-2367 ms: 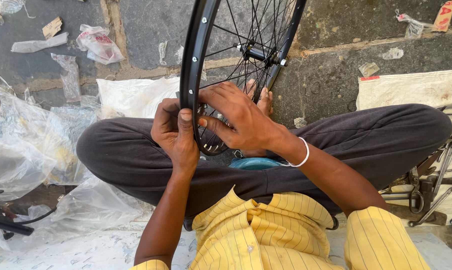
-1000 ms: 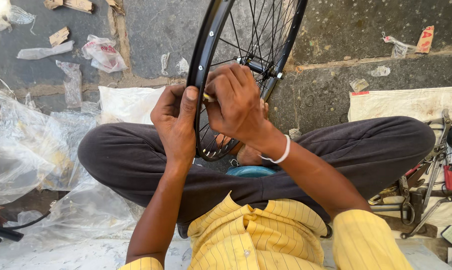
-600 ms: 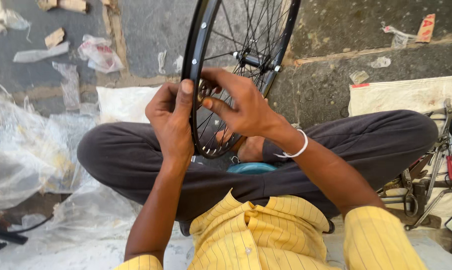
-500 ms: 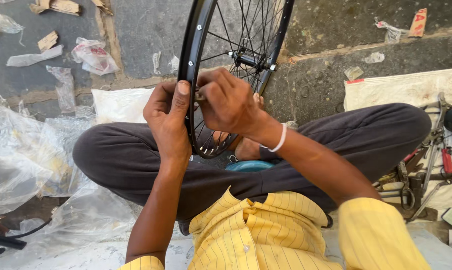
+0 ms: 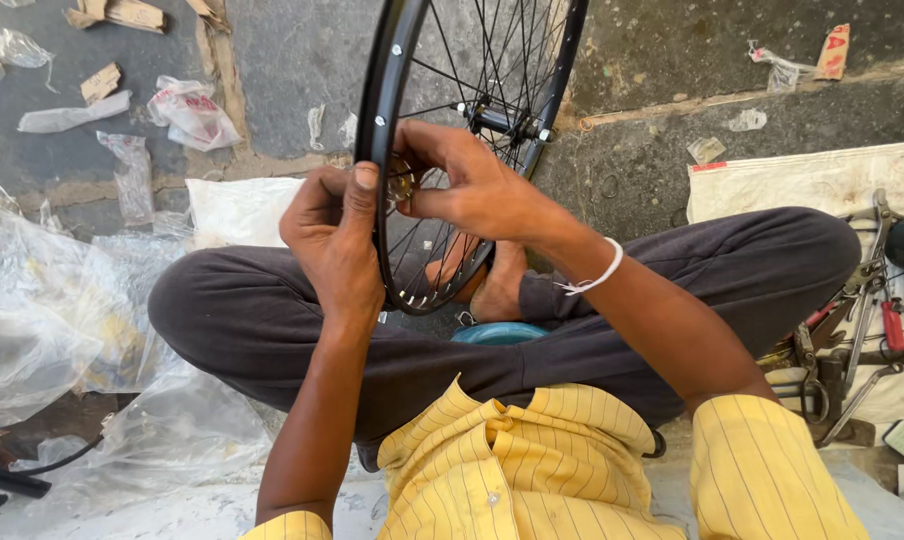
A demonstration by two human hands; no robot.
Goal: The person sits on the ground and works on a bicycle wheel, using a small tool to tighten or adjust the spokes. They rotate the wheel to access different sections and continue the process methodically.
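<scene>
Gripping the black rim, the left hand (image 5: 334,245) curls its fingers round the outer edge with the thumb pressed flat on the rim's face. Just beside it, the right hand (image 5: 472,185) closes its fingertips on a small brass-coloured piece (image 5: 402,183) at the inner side of the rim; what exactly that piece is cannot be made out. A white band (image 5: 597,278) circles the right wrist.

Between the two hands stands the bicycle wheel (image 5: 387,120), upright over the person's crossed legs, its lower arc resting near the bare feet. Its rim is glossy black metal with a row of small holes, thin dark spokes run to a hub (image 5: 497,120) with a silvery axle end, and the top of the wheel is cut off by the picture's edge.

Beneath the wheel a blue round object (image 5: 499,333) peeks out, mostly hidden by the dark trousers. Crumpled clear plastic sheeting (image 5: 52,320) lies at the left on the grey stone floor. At the right, metal hand tools (image 5: 852,330) lie on a pale cloth, partly cut off.
</scene>
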